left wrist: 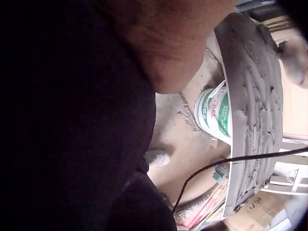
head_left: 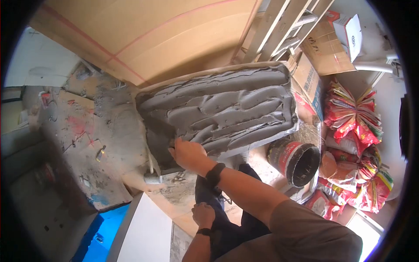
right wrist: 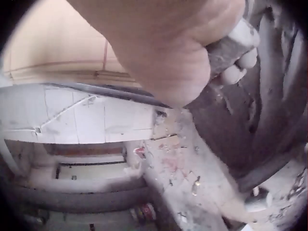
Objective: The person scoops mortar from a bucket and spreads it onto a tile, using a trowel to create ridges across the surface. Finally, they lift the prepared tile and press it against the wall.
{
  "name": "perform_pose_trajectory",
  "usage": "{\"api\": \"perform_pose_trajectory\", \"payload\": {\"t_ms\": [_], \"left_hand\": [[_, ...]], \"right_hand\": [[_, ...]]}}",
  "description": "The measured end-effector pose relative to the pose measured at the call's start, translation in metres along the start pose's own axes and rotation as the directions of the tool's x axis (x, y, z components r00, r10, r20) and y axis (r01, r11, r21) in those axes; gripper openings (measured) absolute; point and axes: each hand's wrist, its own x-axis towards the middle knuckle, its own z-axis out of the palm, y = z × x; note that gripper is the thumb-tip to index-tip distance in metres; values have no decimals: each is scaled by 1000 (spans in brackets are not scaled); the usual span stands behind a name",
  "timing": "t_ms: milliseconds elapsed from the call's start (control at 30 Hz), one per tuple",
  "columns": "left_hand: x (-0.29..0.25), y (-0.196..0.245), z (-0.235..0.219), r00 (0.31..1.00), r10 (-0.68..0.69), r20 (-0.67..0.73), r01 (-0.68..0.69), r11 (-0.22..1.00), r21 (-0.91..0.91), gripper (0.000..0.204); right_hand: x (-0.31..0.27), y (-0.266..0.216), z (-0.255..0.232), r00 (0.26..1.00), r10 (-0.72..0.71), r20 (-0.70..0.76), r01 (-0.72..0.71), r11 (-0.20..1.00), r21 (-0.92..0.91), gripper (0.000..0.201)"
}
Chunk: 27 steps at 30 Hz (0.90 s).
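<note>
Thick grey mortar point(head_left: 227, 105) lies in ridges and furrows across a long rectangular tray point(head_left: 227, 151). My right hand point(head_left: 190, 155) is at the tray's near left part, over a smoother patch. In the right wrist view, the fingers of that hand point(right wrist: 192, 53) curl round a grey-smeared piece point(right wrist: 224, 55), which looks like a tool's handle; its far end is hidden. My left hand point(head_left: 204, 215) rests by the dark trouser leg, fingers loosely bent, with nothing visible in it. The left wrist view shows part of this hand point(left wrist: 168, 48) against dark cloth.
A black bucket point(head_left: 304, 166) stands right of the tray, with red bags point(head_left: 353, 113) beyond. Behind are a large tan panel point(head_left: 174, 30) and a ladder point(head_left: 279, 30). A white-and-green bucket point(left wrist: 214, 113) stands beside the tray. A stained board point(head_left: 80, 131) lies left.
</note>
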Motion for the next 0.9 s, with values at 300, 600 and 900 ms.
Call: {"api": "perform_pose_trajectory", "payload": {"t_ms": [300,600,900], "left_hand": [[-10,14,3,1000,-6,-9,6,999,-32,31],[-14,4,38,1000,18,-11,-19,999,-47,30],[-13,13,15,998,-59,30,60,997,-38,30]], "right_hand": [[-65,202,-173,951,262,-166,-301,907,-294,30],[-118,340,-251,711,700,59,-216,138,967,42],[-62,166,-113,761,636,125,-373,272,887,46]]}}
